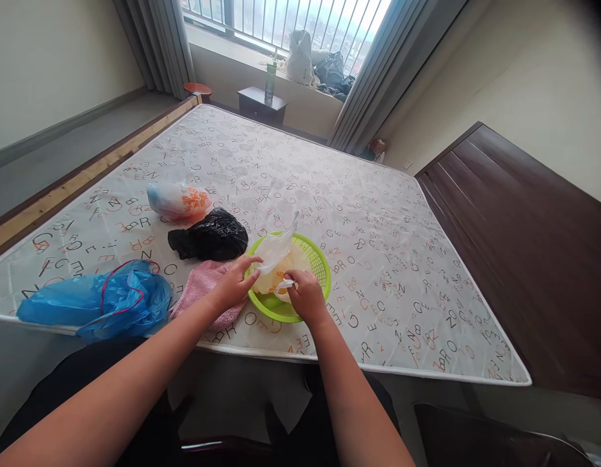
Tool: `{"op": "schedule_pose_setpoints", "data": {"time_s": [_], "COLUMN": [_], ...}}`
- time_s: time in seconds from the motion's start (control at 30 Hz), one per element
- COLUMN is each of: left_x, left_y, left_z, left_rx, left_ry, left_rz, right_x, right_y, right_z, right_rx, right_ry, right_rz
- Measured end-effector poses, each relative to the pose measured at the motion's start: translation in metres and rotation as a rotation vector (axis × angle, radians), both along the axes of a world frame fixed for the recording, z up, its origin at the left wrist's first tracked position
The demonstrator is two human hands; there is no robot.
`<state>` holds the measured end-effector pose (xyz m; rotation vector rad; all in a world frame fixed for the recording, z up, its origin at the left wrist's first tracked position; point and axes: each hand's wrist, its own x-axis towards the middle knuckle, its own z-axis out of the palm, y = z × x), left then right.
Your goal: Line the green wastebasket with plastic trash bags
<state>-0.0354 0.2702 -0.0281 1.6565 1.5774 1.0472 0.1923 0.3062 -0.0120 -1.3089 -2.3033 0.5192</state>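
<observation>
A translucent white plastic bag (pixel 275 250) with yellow-orange parts lies in a lime-green plastic basket (pixel 323 269). One twisted end of the bag sticks up. My right hand (pixel 306 295) pinches a white knotted part of the bag at the basket's near side. At the basket's left rim is my left hand (pixel 236 282), its thumb and forefinger apart beside the bag; whether they touch it is unclear. Under my left hand and wrist lies a pink cloth (pixel 198 285). What the bag contains cannot be made out.
The basket stands on a mattress (pixel 378 259) printed with letters. To the left lie a black plastic bag (pixel 210 235), a white bag with orange print (pixel 176 201) and a blue bag with red drawstring (pixel 96 301). A dark headboard (pixel 514 246) rises at right.
</observation>
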Motion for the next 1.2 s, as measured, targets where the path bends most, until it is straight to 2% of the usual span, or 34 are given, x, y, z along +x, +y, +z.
{"op": "schedule_pose_setpoints", "data": {"time_s": [1.2], "left_x": [0.0009], "left_y": [0.0010], "left_z": [-0.0083], "left_rx": [0.028], "left_ry": [-0.003], "left_rz": [0.029], "right_x": [-0.0006], "right_y": [-0.0012], "right_z": [0.0042], "right_rx": [-0.090], "right_ry": [0.023], "right_rz": [-0.017]}}
